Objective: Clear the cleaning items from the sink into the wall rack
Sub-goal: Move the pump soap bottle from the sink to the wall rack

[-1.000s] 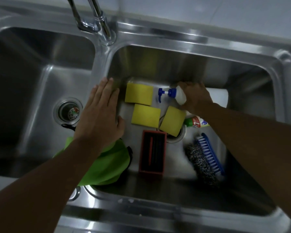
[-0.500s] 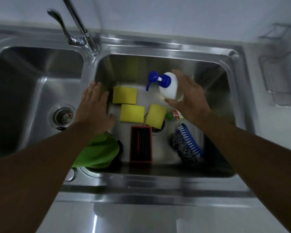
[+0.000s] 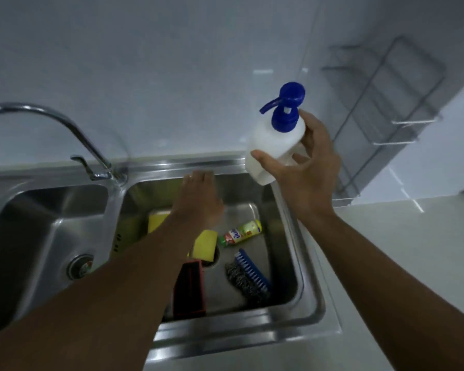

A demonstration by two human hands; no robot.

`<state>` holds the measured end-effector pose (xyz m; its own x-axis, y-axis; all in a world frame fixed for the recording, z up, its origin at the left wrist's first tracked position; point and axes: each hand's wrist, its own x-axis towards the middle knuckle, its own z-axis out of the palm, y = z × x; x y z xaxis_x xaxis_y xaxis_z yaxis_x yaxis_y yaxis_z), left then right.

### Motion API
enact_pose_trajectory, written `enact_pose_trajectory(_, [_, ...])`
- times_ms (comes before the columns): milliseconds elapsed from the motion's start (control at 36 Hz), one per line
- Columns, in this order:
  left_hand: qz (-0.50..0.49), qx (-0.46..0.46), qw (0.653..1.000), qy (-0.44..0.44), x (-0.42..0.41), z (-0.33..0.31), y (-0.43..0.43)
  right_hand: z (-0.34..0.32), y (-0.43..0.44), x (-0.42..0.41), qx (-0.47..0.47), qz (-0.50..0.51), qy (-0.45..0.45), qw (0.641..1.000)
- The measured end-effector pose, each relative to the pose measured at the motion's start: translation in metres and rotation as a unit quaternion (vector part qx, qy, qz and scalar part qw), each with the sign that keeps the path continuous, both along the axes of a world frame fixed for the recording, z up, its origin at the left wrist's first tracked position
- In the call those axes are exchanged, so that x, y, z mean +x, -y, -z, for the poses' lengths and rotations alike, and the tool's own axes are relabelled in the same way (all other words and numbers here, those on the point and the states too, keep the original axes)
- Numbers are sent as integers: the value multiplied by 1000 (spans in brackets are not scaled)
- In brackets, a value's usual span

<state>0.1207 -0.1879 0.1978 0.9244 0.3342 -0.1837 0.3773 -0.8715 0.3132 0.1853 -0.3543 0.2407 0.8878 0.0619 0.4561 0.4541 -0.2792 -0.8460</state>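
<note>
My right hand (image 3: 310, 167) grips a white pump bottle (image 3: 275, 145) with a blue pump head, held in the air above the sink's back right corner. The wire wall rack (image 3: 383, 103) hangs on the wall to its right, with nothing visible in it. My left hand (image 3: 198, 199) reaches over the right basin (image 3: 287, 298), fingers together, holding nothing. In the basin lie yellow sponges (image 3: 205, 243), a small yellow-green bottle (image 3: 241, 232), a blue brush (image 3: 252, 271), a steel scourer (image 3: 239, 279) and a red holder (image 3: 189, 287). My left forearm hides part of the basin.
The curved tap (image 3: 65, 135) stands behind the divider between the two basins. The left basin (image 3: 38, 236) has a drain strainer (image 3: 79, 266). White counter (image 3: 399, 250) lies to the right of the sink, below the rack.
My right hand has lifted the pump bottle out of the basin, up and right toward the rack. My left hand has moved from the divider to over the right basin. The view tilted up.
</note>
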Motion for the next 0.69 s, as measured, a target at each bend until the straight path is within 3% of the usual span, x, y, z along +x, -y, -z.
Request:
enact_pose_trajectory(167, [36,-63,993,98,58,-60,50,-88,36,27,93,32,102,990])
enact_pose_trajectory(389, [107,-152,974,127,110,-115,130,-145,92,76,53,132,211,967])
enact_pose_trajectory(500, [155,-171,969,82,125,-122,159,-144,104,94,17,173,183,968])
enact_pose_trajectory(694, [152,-181,969,69,143,-112,177,-126,104,116,-86,236,100,963])
